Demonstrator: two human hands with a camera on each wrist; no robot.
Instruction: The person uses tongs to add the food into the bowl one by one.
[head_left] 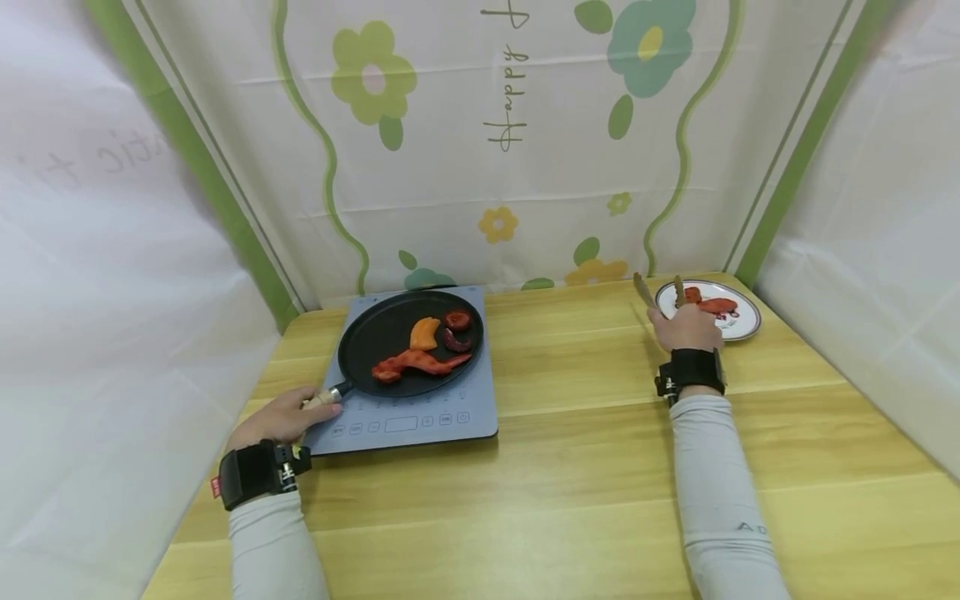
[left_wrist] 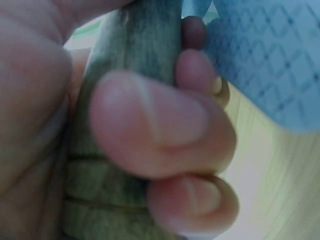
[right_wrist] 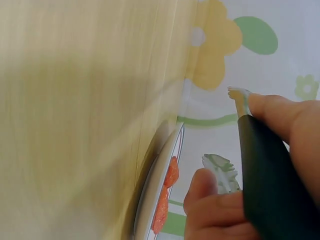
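Observation:
My left hand (head_left: 285, 415) grips the wooden handle (left_wrist: 135, 40) of a black frying pan (head_left: 367, 337), fingers curled round it. In the pan lie a red chicken-wing-like piece (head_left: 420, 362), an orange wedge (head_left: 424, 333), a red round slice (head_left: 457, 320) and a purple-red curved piece (head_left: 457, 341). At the far right, my right hand (head_left: 686, 327) holds tongs (right_wrist: 265, 170) with dark handles, their metal tips spread apart with nothing between them. It is beside a white plate (head_left: 741, 330), partly hiding it. Red food pieces (head_left: 720, 306) lie on the plate.
The pan rests on a grey-blue induction cooktop (head_left: 480, 400) with touch buttons along its front. A wooden table (head_left: 577, 467) carries everything. White flower-print curtains (head_left: 450, 183) stand close behind and at both sides.

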